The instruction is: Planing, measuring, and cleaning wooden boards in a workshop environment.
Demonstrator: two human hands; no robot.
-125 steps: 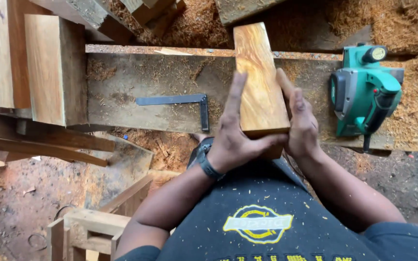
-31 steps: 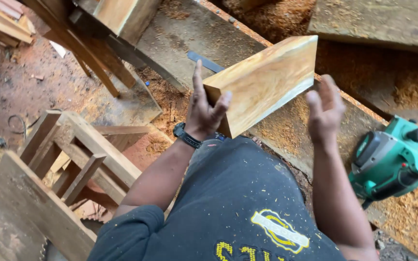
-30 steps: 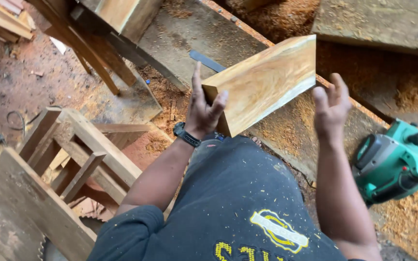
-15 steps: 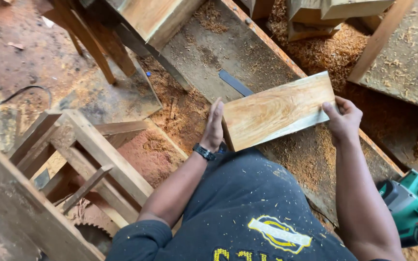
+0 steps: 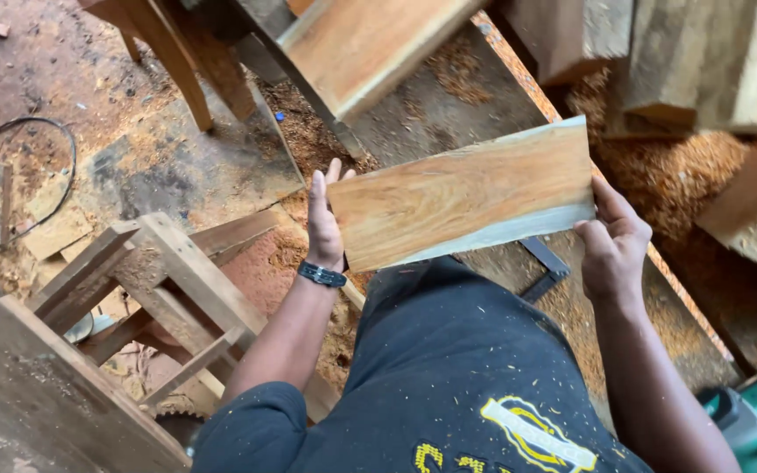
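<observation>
A planed, honey-coloured wooden board (image 5: 462,194) is held level in the air above the workbench, its broad face up. My left hand (image 5: 324,219) presses flat against its left end, a dark watch on the wrist. My right hand (image 5: 613,241) grips the right end from below, with the thumb on the edge. A dark metal try square (image 5: 543,267) lies on the bench, partly hidden under the board.
A sawdust-covered workbench (image 5: 449,114) runs diagonally. A green electric planer (image 5: 751,425) sits at bottom right. A wooden stool frame (image 5: 151,289) stands at left, thick timber blocks (image 5: 703,61) at top right, and a black cable (image 5: 19,175) on the dirt floor.
The board has swung from pointing away from me to lying crosswise and lifted off the bench. My right hand, free a second ago, now holds its right end.
</observation>
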